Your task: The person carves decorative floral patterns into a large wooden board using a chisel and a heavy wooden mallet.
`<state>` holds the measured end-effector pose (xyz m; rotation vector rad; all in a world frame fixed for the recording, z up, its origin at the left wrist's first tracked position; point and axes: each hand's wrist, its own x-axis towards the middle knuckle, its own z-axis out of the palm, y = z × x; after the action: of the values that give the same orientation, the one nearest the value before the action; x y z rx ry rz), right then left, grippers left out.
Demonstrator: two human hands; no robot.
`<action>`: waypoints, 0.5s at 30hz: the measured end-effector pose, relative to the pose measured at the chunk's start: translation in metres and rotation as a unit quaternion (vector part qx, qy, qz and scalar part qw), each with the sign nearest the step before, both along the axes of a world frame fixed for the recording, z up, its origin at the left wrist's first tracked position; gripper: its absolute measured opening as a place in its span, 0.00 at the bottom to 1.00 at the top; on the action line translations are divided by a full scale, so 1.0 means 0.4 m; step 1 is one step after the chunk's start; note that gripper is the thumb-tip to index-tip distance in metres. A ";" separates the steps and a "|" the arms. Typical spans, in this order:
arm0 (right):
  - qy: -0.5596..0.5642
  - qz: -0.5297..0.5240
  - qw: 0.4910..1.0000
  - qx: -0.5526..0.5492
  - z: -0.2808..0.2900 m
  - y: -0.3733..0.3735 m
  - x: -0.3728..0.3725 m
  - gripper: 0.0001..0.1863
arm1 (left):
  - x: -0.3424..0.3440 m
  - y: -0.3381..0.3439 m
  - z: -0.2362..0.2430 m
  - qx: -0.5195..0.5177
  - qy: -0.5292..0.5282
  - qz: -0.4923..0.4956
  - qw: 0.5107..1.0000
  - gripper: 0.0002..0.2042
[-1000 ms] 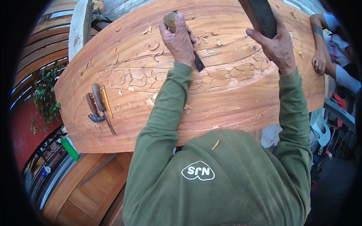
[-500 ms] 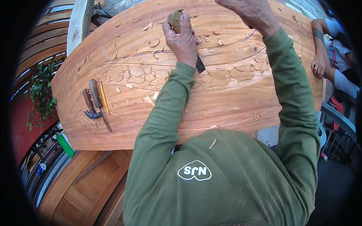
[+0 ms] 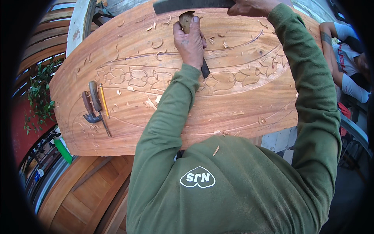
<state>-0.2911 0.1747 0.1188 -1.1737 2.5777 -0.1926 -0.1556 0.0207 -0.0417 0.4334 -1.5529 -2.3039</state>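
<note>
Left hand (image 3: 190,46) wraps the chisel (image 3: 205,69), thumb along the handle; blade pokes out below the grip toward the carved panel (image 3: 233,103). Can't tell if the edge touches wood. Handle top sticks out above the fist, probably to keep the butt exposed. Right hand (image 3: 249,7), partly cut off, grasps one end of a dark bar (image 3: 193,5), its length reaching across just beyond the left fist; end-grip likely gives swing. Hammer (image 3: 86,103), second chisel (image 3: 94,95) and pencil (image 3: 103,95) lie together left of the chisel grip, presumably parked within reach, off the central carving. Shavings (image 3: 157,43) curl left of the fist.
</note>
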 end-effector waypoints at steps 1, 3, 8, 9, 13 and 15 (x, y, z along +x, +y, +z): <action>-0.001 0.000 1.000 0.001 -0.015 0.004 0.008 0.47 | -0.002 0.001 0.001 0.006 -0.004 -0.007 1.000 0.18; 0.019 -0.100 0.978 -0.182 -0.037 0.014 0.017 0.47 | -0.002 0.007 0.005 0.013 -0.009 -0.015 1.000 0.18; -0.044 -0.019 0.998 -0.028 0.017 0.036 0.026 0.47 | 0.010 0.020 0.026 -0.026 0.002 -0.039 0.999 0.18; -0.025 -0.025 0.998 -0.056 0.023 0.049 0.027 0.47 | 0.008 0.020 0.026 -0.027 0.001 -0.040 0.999 0.18; -0.029 -0.046 0.996 -0.069 0.005 0.065 0.078 0.48 | 0.004 0.026 0.025 -0.034 -0.011 -0.056 0.998 0.19; -0.078 -0.104 0.990 0.051 0.016 0.056 0.068 0.48 | 0.004 0.029 0.026 -0.048 -0.019 -0.063 0.997 0.19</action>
<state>-0.2638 0.1970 0.1253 -0.8188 2.5355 -0.1859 -0.1540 0.0325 -0.0312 0.3683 -1.7477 -2.3122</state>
